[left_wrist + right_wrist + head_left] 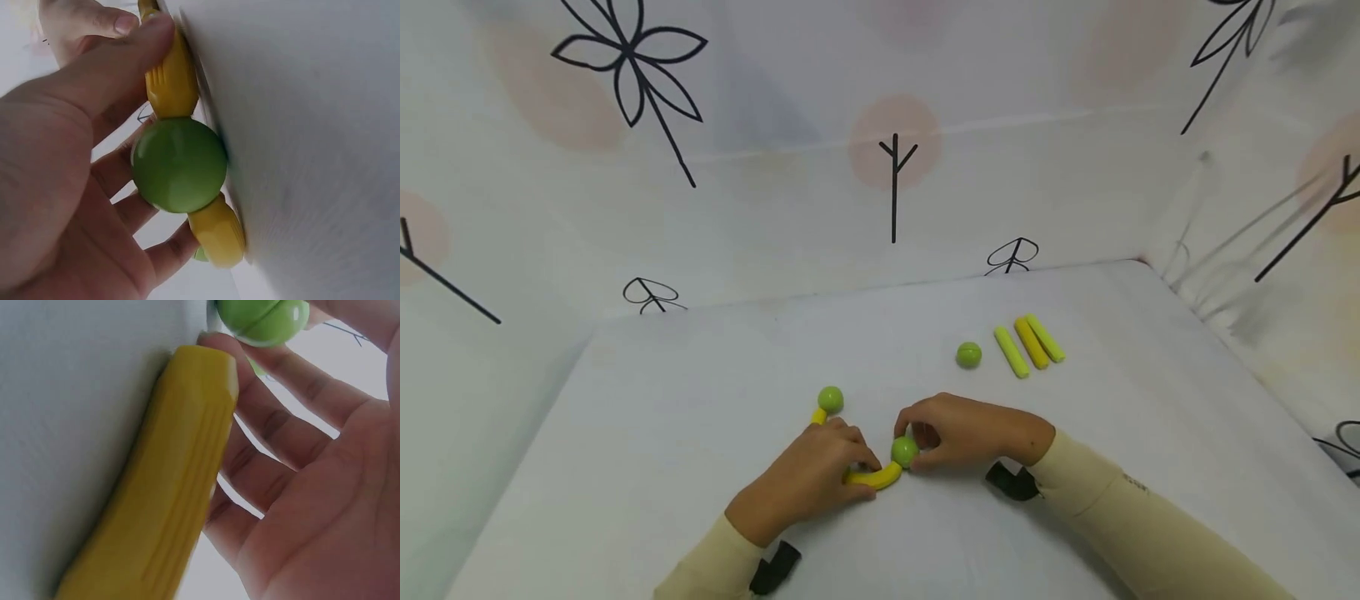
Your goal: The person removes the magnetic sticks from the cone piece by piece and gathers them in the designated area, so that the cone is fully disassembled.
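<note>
My left hand (812, 475) pinches a curved yellow stick (880, 477) between thumb and fingers. In the left wrist view, a green ball (179, 165) lies within that hand's curve, touching the pinched stick (172, 87) at one side and another yellow stick (217, 232) at the other. The head view hides this ball. With thumb and fingertips, my right hand (966, 429) holds a green ball (905, 452) at the curved stick's free end. A large yellow curved stick (156, 487) lies beneath the right palm. Beyond the left hand, a green ball (831, 399) meets a yellow stick (818, 416).
A loose green ball (969, 355) lies farther back on the white table (662, 400). Beside it are two straight yellow-green sticks (1012, 352) and a deeper yellow stick (1032, 342) between them. Patterned white walls (790, 225) stand at the back and sides.
</note>
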`<control>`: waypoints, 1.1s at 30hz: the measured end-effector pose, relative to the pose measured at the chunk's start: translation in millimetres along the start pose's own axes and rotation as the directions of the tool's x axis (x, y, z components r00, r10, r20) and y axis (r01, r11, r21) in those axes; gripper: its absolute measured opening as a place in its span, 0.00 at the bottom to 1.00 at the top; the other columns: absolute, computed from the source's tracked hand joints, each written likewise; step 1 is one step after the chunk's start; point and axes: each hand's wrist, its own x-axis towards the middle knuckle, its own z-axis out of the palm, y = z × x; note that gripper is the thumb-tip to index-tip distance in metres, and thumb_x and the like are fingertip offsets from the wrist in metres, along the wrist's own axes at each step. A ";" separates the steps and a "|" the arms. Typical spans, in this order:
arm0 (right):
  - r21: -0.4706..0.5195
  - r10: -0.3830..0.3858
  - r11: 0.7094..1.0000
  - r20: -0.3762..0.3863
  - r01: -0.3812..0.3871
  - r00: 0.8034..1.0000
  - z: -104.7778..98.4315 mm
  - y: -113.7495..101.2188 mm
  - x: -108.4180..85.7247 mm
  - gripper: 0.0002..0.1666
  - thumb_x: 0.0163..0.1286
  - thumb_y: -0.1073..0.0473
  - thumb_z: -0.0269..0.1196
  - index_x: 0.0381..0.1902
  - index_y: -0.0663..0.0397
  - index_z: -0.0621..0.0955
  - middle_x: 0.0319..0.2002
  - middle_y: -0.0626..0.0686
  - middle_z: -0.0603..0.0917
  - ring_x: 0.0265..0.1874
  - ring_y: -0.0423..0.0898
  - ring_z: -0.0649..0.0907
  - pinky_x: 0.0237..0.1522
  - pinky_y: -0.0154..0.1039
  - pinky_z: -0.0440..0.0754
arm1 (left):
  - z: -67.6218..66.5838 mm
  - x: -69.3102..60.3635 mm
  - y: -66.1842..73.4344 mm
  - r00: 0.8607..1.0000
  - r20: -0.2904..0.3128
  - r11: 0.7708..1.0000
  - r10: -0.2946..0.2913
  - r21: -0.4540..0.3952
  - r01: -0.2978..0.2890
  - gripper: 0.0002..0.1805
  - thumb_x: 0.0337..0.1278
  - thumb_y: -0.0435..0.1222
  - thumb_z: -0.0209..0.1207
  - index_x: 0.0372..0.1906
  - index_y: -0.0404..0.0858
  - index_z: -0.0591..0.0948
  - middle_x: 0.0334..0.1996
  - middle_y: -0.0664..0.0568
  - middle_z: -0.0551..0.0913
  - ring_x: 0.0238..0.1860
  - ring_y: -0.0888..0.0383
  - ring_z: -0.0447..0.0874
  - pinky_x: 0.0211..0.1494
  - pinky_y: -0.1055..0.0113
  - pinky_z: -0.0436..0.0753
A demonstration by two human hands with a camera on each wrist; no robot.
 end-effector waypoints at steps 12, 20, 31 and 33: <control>0.015 -0.004 1.000 -0.012 0.005 1.000 -2.2 0.2 3.7 0.15 0.66 0.55 0.70 0.50 0.44 0.82 0.33 0.39 0.81 0.31 0.35 0.78 0.38 0.30 0.79 | -2.9 2.0 -2.4 0.999 -0.036 0.998 -0.034 -0.049 0.032 0.13 0.49 0.43 0.75 0.41 0.45 0.91 0.35 0.60 0.88 0.39 0.65 0.78 0.43 0.71 0.78; 0.046 0.001 0.999 0.024 -0.002 1.000 -2.6 4.0 3.3 0.13 0.70 0.54 0.67 0.50 0.45 0.80 0.33 0.40 0.80 0.31 0.35 0.76 0.38 0.30 0.77 | 0.4 2.7 -2.6 0.999 -0.038 0.996 -0.029 -0.081 0.026 0.13 0.49 0.41 0.75 0.42 0.44 0.91 0.34 0.59 0.87 0.37 0.65 0.77 0.41 0.72 0.78; 0.024 0.047 0.999 -0.098 -0.045 0.994 -9.2 14.2 5.5 0.17 0.71 0.52 0.65 0.54 0.48 0.78 0.33 0.42 0.80 0.31 0.37 0.77 0.37 0.32 0.78 | 3.2 3.9 -5.2 0.999 -0.026 0.994 -0.048 -0.096 0.045 0.14 0.48 0.41 0.76 0.42 0.44 0.91 0.34 0.60 0.87 0.38 0.66 0.77 0.42 0.73 0.78; 0.002 0.065 0.998 -0.175 -0.066 0.982 -11.2 14.4 6.8 0.19 0.69 0.53 0.68 0.55 0.50 0.79 0.36 0.44 0.80 0.32 0.37 0.77 0.36 0.32 0.78 | 2.1 4.2 -5.1 0.998 -0.025 0.995 -0.049 -0.091 0.047 0.14 0.48 0.42 0.76 0.42 0.44 0.91 0.34 0.60 0.87 0.38 0.66 0.77 0.42 0.73 0.78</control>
